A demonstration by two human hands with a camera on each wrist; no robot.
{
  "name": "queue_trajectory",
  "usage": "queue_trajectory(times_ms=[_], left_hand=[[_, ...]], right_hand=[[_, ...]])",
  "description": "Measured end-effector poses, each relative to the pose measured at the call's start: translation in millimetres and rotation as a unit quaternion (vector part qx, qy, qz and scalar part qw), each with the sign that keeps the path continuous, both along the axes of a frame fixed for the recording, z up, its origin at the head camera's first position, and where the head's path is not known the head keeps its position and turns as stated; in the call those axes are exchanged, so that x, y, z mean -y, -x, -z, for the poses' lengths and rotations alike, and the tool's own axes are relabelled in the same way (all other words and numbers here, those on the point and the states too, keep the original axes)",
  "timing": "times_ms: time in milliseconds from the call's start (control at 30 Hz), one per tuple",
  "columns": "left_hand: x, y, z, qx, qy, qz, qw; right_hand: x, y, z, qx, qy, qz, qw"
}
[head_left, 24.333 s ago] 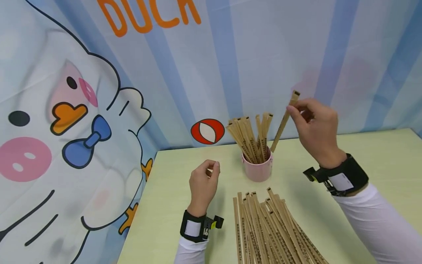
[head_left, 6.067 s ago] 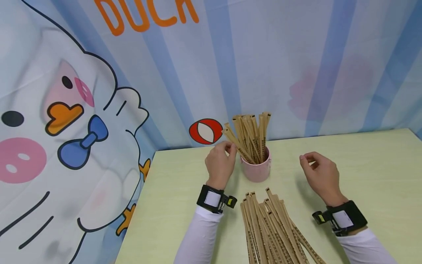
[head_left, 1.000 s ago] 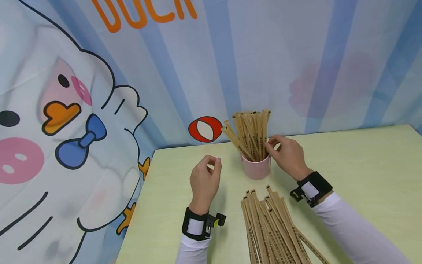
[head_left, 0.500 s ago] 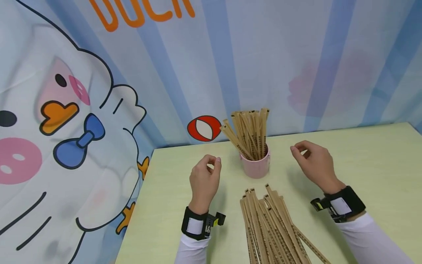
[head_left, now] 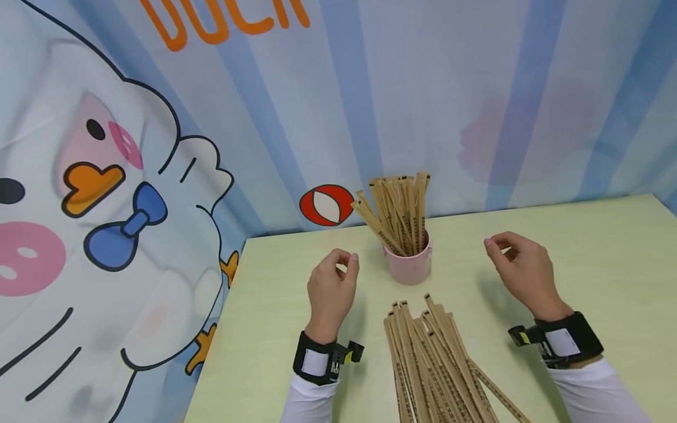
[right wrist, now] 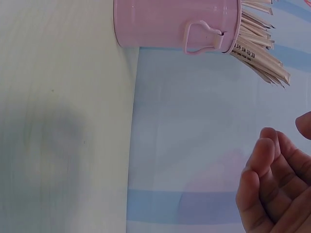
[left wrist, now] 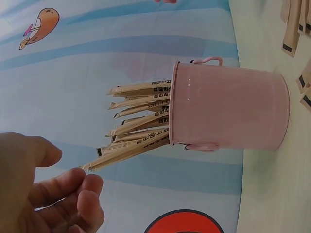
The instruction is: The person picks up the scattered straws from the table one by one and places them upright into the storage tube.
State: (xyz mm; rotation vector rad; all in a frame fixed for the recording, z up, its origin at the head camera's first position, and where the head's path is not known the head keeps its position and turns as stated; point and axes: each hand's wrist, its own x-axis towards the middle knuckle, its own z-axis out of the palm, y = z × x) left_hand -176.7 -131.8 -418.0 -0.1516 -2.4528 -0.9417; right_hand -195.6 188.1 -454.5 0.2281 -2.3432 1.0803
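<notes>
A small pink bucket (head_left: 408, 267) stands near the back of the table, packed with upright paper-wrapped straws (head_left: 399, 214), some leaning left. In front of it lies a loose pile of the same wrapped straws (head_left: 433, 364). My left hand (head_left: 332, 294) hovers left of the bucket, fingers loosely curled, holding nothing. In the left wrist view its fingertips overlap the tip of a leaning straw (left wrist: 124, 154). To the right of the bucket, my right hand (head_left: 526, 273) is raised over the table with loosely bent fingers and nothing in them; a gap separates thumb and fingers (right wrist: 262, 158) in the right wrist view.
The pale yellow table (head_left: 597, 264) reaches back to a blue striped cloth (head_left: 439, 106) printed with a large white duck (head_left: 174, 305). One straw (head_left: 497, 388) slants out from the pile's right side. The bucket has a handle (right wrist: 201, 39) on its side.
My right hand has drawn back from the bucket's rim toward the right. My left hand has hardly moved. Long before, the right hand held a straw beside the bucket; the pile's leftmost straws are gone.
</notes>
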Motion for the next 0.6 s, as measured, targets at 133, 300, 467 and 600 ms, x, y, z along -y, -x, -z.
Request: queue_trajectory(times_ms=[133, 300, 467, 600], left_hand=[[-1.6, -1.4, 1.5, -0.005, 0.010, 0.008, 0.9999], [-4.6, -6.7, 3.6, 0.000, 0.033, 0.017, 0.9993], [-10.0, -16.2, 13.7, 0.051, 0.086, 0.025, 0.9947], [-13.7, -24.7, 29.3, 0.093, 0.139, 0.041, 0.9850]], right_hand=[[0, -1.4, 0.3, 0.002, 0.002, -0.001, 1.0000], [-2, -2.8, -0.3, 0.003, -0.002, 0.004, 1.0000], [-3, -2.9, -0.5, 0.001, -0.003, 0.005, 1.0000], [-3, -2.6, -0.4, 0.002, -0.003, 0.006, 1.0000]])
